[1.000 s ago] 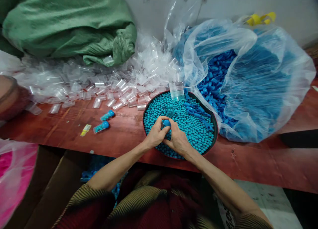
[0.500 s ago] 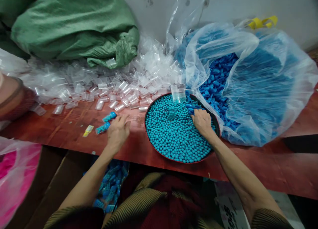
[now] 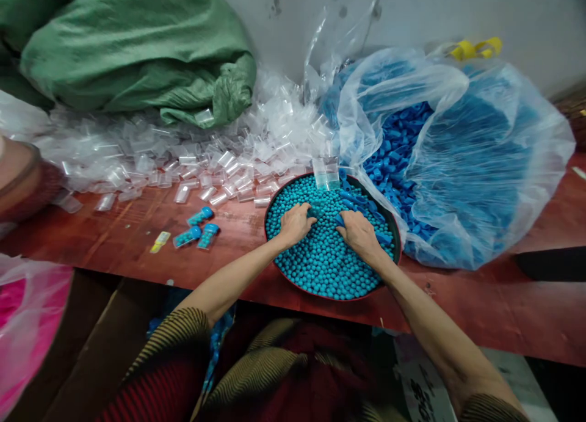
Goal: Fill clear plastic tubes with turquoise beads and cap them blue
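A round tray (image 3: 328, 298) full of small turquoise balls (image 3: 329, 257) stands on the red table. Over its left part, my left hand (image 3: 295, 224) has its fingers closed on a clear container (image 3: 315, 209) among the balls. My right hand (image 3: 359, 232) pinches a blue cap (image 3: 339, 220) just to the right. More blue caps (image 3: 361, 203) lie on the balls at the tray's upper right. Clear containers (image 3: 326, 173) rest at the back rim. Three filled containers with blue caps (image 3: 208, 236) lie on the table left of the tray.
Many clear containers (image 3: 229, 162) are heaped along the back beside a green sack (image 3: 137, 49). A translucent bag (image 3: 485, 165) of blue caps stands at the right. A yellow-and-clear piece (image 3: 160, 242) lies left. Another person's arm (image 3: 18, 178) shows at the left edge.
My left hand has moved right, from the table to the tray, and holds a clear container. A third filled container now lies at the left. My right hand has shifted slightly left with a cap.
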Demonstrator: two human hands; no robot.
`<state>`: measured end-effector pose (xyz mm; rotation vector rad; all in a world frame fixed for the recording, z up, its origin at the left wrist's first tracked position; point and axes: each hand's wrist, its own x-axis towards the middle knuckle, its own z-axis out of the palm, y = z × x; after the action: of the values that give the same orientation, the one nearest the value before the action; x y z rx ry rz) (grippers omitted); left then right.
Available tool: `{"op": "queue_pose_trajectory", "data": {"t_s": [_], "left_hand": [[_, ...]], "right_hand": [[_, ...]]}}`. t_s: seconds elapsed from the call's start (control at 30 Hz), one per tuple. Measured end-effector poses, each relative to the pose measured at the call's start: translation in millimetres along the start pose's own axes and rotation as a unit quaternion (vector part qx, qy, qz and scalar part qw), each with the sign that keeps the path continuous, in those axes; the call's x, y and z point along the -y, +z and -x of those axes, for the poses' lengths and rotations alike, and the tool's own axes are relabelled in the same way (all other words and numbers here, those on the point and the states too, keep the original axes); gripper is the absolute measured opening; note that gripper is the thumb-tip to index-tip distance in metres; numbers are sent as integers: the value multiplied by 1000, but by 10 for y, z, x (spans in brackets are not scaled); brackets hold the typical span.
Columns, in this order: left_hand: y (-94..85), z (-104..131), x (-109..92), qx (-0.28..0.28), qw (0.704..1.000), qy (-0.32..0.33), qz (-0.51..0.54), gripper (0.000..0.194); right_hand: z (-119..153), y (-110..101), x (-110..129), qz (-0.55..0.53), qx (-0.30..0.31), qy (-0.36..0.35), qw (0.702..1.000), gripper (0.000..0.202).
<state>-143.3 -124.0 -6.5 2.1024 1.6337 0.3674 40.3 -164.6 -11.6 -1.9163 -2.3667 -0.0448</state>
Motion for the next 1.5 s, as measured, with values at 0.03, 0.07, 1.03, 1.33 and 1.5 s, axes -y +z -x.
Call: {"op": "queue_pose_trajectory", "data": {"t_s": [0.03,0.07,1.03,1.33,1.5], "left_hand": [[14,0,-10,1,1000,-4,1,32],[27,0,-19,1,1000,-7,4,30],[7,187,96,177,905,-14,386,20],[2,284,22,212,838,9,503,33],[54,346,-30,169,812,-9,558,52]], "right_hand": [[16,6,10,-11,-1,-6,1000,9],[33,10,17,-21,-2,-6,1000,9],[78,-38,110,-333,7,-20,943,34],[103,-117,194,-522,43,93,847,34],[146,-242,332,-480,9,95,872,30]]}}
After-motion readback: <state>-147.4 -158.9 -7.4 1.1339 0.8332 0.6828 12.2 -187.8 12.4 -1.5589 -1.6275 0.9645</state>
